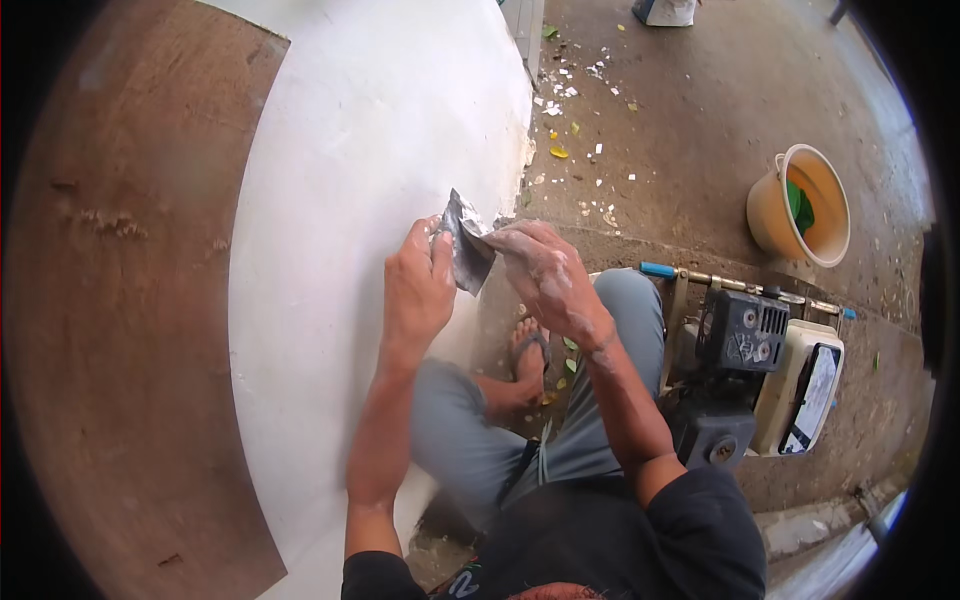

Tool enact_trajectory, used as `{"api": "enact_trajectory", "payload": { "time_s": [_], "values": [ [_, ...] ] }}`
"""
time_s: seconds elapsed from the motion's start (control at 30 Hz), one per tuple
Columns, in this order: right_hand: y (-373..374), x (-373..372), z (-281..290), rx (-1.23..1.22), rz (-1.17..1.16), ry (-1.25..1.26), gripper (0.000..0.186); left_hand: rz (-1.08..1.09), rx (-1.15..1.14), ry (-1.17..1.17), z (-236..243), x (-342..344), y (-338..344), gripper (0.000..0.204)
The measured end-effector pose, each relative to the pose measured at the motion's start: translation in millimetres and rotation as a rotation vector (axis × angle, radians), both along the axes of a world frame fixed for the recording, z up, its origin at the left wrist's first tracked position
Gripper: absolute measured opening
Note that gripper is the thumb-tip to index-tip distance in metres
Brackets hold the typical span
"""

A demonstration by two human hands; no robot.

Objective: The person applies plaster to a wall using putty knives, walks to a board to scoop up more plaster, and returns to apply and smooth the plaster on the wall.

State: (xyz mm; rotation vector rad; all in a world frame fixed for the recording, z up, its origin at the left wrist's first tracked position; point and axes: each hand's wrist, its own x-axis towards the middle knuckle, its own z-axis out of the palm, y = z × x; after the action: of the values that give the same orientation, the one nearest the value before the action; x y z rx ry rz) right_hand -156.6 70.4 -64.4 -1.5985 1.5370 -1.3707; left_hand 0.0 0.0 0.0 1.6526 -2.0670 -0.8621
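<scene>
My left hand [418,285] grips the left edge of a thin dark grey sheet [472,262], which is bent or folded and has pale white patches near its top corner. I cannot tell whether it is sandpaper or a flexible scraper blade. The fingers of my right hand [545,265] are closed at the sheet's upper right edge; white powder or paste coats them and the wrist. Both hands are raised in front of a smooth white wall surface [340,180], the left one nearest to it.
Brown boarding [140,300] borders the white surface at left. To my right stands a small engine-driven machine [740,335] with a phone [812,395] on its pale tank. Beyond it is a cream bucket [770,215] holding green material [798,208]. White chips and leaves litter the ground [660,130].
</scene>
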Motion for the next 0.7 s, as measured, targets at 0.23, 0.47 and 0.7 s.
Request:
{"api": "enact_trajectory", "payload": {
  "time_s": [0.23,0.47,0.7],
  "values": [
    [20,-29,-21,0.342,0.317,-0.568,0.029,0.031,-0.158,-0.027,-2,6,-7,0.030],
    [40,-9,-64,0.267,0.049,-1.617,0.042,0.135,-0.629,0.301,30,41,-4,0.030],
    [18,36,-102,0.192,0.028,-1.561,0.043,0.380,-0.517,0.701,50,45,15,0.039]
  ]
}}
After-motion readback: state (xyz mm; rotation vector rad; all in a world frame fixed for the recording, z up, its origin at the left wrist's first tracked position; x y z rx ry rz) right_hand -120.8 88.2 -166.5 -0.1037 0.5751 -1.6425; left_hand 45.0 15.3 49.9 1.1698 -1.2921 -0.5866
